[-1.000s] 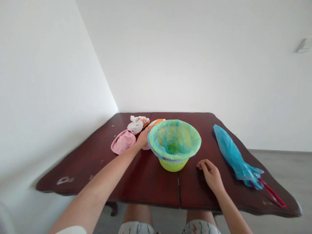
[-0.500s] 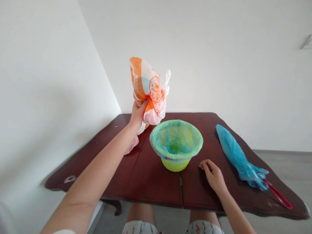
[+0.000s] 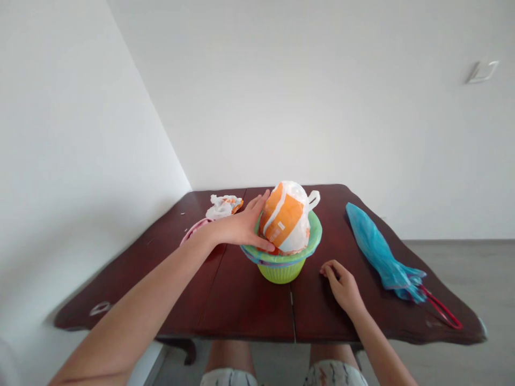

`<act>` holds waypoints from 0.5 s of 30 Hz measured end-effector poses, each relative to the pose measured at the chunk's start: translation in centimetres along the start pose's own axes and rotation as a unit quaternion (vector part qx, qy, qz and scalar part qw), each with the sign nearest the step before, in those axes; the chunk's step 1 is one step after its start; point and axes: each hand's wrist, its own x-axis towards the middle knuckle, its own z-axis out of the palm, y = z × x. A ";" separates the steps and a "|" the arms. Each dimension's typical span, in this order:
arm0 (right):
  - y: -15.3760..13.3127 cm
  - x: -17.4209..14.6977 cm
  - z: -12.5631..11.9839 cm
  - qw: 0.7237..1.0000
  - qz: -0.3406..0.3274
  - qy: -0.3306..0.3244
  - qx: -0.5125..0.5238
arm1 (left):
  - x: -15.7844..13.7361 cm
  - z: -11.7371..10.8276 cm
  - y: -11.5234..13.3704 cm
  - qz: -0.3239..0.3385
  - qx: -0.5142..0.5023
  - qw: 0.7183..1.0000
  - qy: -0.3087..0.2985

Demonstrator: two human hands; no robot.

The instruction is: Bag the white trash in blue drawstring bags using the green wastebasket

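Note:
A plastic bag [image 3: 290, 217], white and orange with a white loop handle, sits bunched up in a green basket [image 3: 281, 272] lined with a thin blue plastic bag. My left hand [image 3: 247, 222] lies against the bag's left side, thumb and fingers spread apart, over the basket's rim. To the right of the basket, my right hand [image 3: 341, 284] rests on the table with its fingers loosely curled and nothing visible in them. The bag hides most of the basket's inside.
On the dark red wooden table [image 3: 249, 311] a crumpled white and orange bag [image 3: 221, 207] lies at the back left, with a pink item [image 3: 196, 229] partly behind my left arm. A blue plastic bag with a red drawstring [image 3: 378, 252] lies on the right. A wall stands close on the left.
My left hand has brought the orange and white bag down from above the table into the basket, and its fingers have spread. My right hand stays in place; the view has shifted slightly.

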 end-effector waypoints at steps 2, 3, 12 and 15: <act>0.1 0.0 0.0 1.000 -0.001 -0.001 -0.002 | 0.4 -0.8 1.4 0.026 -0.016 1.000 -0.006; 0.1 0.0 0.0 1.000 -0.002 -0.001 -0.003 | 0.8 -1.2 2.3 0.035 -0.031 0.999 -0.004; -0.2 0.0 -0.1 1.000 -0.004 0.000 -0.005 | 5.3 -0.9 5.4 0.110 0.032 0.988 -0.102; -0.4 0.0 -0.1 1.000 -0.004 0.000 -0.007 | 6.0 1.8 4.2 0.058 0.022 0.974 -0.218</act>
